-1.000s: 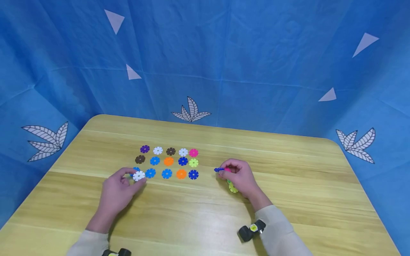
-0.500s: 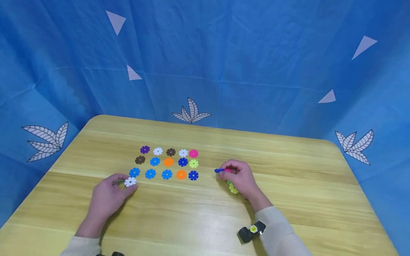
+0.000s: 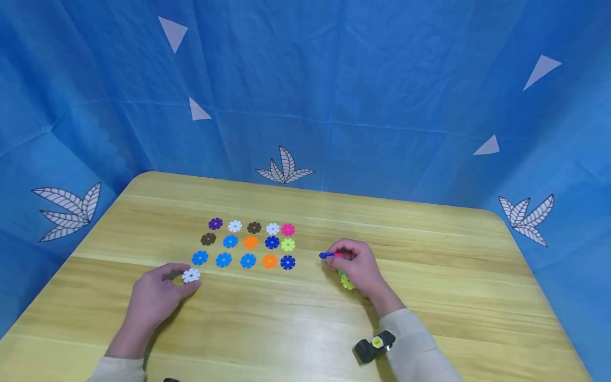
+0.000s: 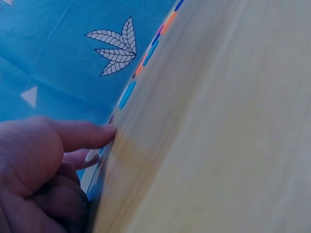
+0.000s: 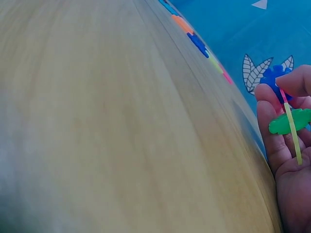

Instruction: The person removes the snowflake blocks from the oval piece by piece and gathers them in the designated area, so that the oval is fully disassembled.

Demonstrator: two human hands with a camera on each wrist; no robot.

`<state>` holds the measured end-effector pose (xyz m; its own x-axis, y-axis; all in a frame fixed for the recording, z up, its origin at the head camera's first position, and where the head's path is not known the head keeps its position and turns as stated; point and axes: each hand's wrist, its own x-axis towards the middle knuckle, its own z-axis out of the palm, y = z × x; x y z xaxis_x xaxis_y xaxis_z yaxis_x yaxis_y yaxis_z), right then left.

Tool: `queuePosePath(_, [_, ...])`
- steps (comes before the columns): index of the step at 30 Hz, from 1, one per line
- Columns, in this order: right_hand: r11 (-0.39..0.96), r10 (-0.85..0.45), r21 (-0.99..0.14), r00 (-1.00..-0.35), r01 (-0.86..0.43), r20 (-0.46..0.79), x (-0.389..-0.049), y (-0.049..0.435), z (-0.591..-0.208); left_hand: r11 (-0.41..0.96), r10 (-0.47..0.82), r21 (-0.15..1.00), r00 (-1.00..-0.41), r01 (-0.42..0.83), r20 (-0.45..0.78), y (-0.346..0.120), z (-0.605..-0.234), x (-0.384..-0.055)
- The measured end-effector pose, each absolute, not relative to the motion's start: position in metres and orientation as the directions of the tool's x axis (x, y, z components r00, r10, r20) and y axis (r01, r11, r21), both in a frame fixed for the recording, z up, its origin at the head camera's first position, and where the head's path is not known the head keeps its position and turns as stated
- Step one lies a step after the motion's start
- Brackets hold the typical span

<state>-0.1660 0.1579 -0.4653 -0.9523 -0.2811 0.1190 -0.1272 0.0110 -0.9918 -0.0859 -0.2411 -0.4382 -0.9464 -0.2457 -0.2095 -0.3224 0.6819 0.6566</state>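
In the head view my left hand (image 3: 155, 297) has thumb and index finger at opposite edges of a white notched interlocking disc (image 3: 191, 275), just below the left end of the front row. In the left wrist view, that disc is mostly hidden by the fingers. My right hand (image 3: 357, 267) pinches a small chain of joined notched discs above the table's middle right. In the right wrist view the chain shows a blue disc (image 5: 273, 77), a green disc (image 5: 286, 122) and a yellow disc (image 5: 294, 136) seen edge-on; the pink one is partly covered by fingers.
Several notched discs lie in three rows left of centre, among them a light blue disc (image 3: 200, 258), an orange disc (image 3: 269, 261) and a purple disc (image 3: 216, 224). The wooden table (image 3: 267, 329) ends at a blue curtain (image 3: 305, 95) behind.
My left hand has moved left and toward me with the white disc, from over the light blue disc to just below it. My right hand and its chain have stayed almost still.
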Motion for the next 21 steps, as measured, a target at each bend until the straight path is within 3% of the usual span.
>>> queuePosePath(13, [0.071, -0.275, -0.986, -0.953, -0.150, 0.125, -0.168, 0.160, -0.468, 0.682, -0.232, 0.668, -0.954, -0.298, -0.189, -0.238, -0.438, -0.085])
queuePosePath(21, [0.088, -0.316, -0.977, -0.935, -0.195, 0.158, -0.168, 0.162, -0.469, 0.675, -0.273, 0.707, -0.962, -0.209, -0.024, -0.224, -0.440, -0.089])
